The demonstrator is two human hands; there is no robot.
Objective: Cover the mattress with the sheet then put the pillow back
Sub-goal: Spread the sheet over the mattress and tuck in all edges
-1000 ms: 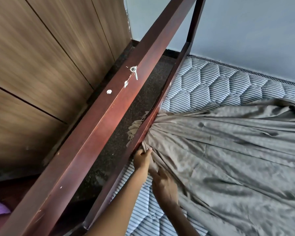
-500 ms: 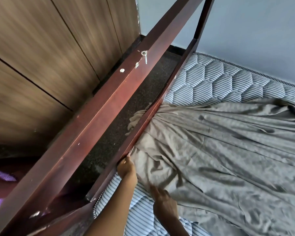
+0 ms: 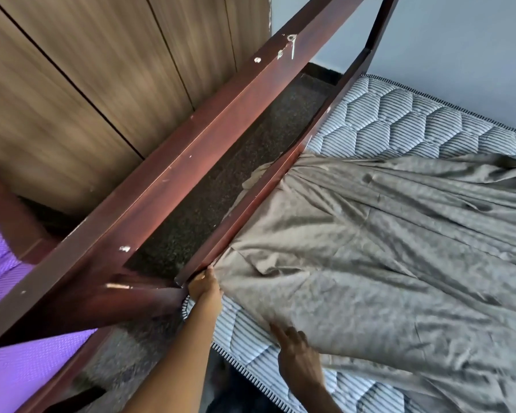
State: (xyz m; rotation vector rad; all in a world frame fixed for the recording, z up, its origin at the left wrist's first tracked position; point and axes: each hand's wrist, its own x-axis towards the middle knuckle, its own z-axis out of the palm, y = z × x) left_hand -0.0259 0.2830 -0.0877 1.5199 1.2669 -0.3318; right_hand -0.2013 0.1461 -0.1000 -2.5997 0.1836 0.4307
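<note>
Left grip (image 3: 204,286) pinches sheet (image 3: 370,263) edge at bed rail (image 3: 252,204), right grip (image 3: 298,359) flat on sheet beside it; bare mattress (image 3: 239,335) corner between them, nearer the left.

sheet (image 3: 385,263) on mattress (image 3: 399,120), right of rail (image 3: 251,210)

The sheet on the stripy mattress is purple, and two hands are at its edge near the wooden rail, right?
No. The head view shows a grey sheet, not purple. It lies on the stripy mattress, left hand and right hand at its edge near the wooden rail.
</note>
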